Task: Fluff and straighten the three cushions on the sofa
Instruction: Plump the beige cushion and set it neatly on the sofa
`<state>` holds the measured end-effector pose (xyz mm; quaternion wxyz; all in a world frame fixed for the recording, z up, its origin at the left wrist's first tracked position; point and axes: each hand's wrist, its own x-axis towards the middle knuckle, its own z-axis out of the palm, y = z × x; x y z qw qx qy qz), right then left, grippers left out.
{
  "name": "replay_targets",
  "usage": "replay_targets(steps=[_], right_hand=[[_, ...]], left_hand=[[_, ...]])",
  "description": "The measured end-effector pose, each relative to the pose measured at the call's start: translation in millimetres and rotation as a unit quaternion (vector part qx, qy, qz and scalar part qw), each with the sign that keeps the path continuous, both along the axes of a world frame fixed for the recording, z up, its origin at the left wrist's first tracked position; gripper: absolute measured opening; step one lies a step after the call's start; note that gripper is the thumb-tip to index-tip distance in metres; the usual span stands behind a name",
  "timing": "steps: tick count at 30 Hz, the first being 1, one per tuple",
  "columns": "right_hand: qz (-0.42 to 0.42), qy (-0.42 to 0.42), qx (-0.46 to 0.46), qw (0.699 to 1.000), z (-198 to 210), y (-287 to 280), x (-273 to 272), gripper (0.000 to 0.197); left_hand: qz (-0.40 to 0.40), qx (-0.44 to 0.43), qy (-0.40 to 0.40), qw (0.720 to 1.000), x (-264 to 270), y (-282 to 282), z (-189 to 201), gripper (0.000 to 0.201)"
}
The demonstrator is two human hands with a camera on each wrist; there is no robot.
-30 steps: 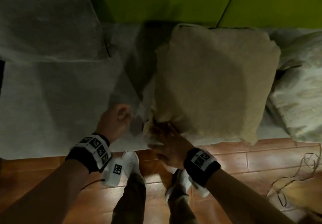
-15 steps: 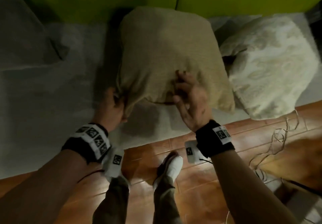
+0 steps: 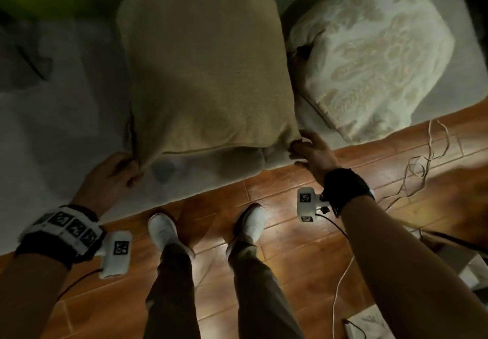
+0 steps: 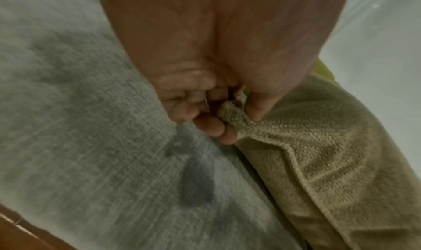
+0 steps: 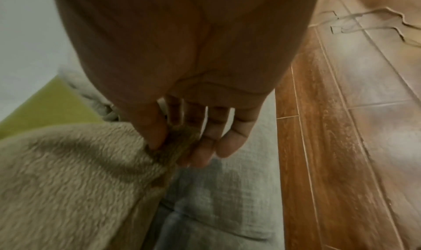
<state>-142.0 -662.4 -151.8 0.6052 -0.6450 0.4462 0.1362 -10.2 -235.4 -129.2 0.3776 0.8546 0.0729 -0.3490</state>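
A tan cushion [image 3: 206, 74] with a nubbly weave lies on the grey sofa [image 3: 66, 117], its far edge toward the sofa's back and its near edge close to the front edge of the seat. The left hand [image 3: 111, 177] grips the cushion's near left corner: in the left wrist view the thumb and curled fingers [image 4: 212, 126] pinch a bunched tip of the fabric [image 4: 232, 115] just above the seat cloth. The right hand [image 3: 314, 154] is at the near right corner, right at the front edge of the seat; in the right wrist view the thumb and first fingers [image 5: 157, 133] pinch the corner fabric, while the outer fingers hang straighter beside it. That view is blurred, so how firm this pinch is cannot be told.

A paler cushion [image 3: 369, 51] with a woven floral pattern lies on the sofa just to the right of the tan one, tilted, their sides touching or nearly so. A dark stain [image 3: 162, 171] marks the seat cloth by the front edge, between the two hands. The floor [image 3: 277, 259] is brown wood-look tile; the person's white shoes [image 3: 163, 230] stand on it just in front of the sofa, and thin pale cords [image 3: 422, 164] lie looped on it to the right.
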Motion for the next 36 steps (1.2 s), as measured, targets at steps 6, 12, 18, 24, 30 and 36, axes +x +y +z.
replay_targets(steps=[6,12,18,24,30,36], right_hand=[[0.008,-0.014,-0.047,0.999,-1.1,-39.7,-12.3,0.040],[0.204,0.064,-0.202,0.956,-0.1,-27.0,-10.4,0.036],[0.257,-0.165,-0.438,0.845,46.1,19.3,30.2,0.057],[0.360,-0.171,-0.390,0.830,35.6,48.1,99.0,0.068],[0.369,-0.062,-0.320,0.870,-37.4,34.6,66.8,0.079],[0.429,0.043,-0.275,0.859,-53.3,4.2,3.2,0.081]], left_hand=[[0.071,0.048,-0.052,0.995,-0.3,3.6,7.0,0.013],[0.037,0.121,-0.015,0.992,1.4,-6.1,10.0,0.048],[-0.040,0.124,-0.384,0.914,21.6,-108.2,76.3,0.076],[-0.272,0.198,-0.381,0.861,61.4,-189.0,53.2,0.102],[-0.307,0.290,-0.300,0.856,50.0,-190.4,-9.3,0.109],[-0.307,0.293,-0.265,0.865,52.2,-191.7,-12.8,0.107]])
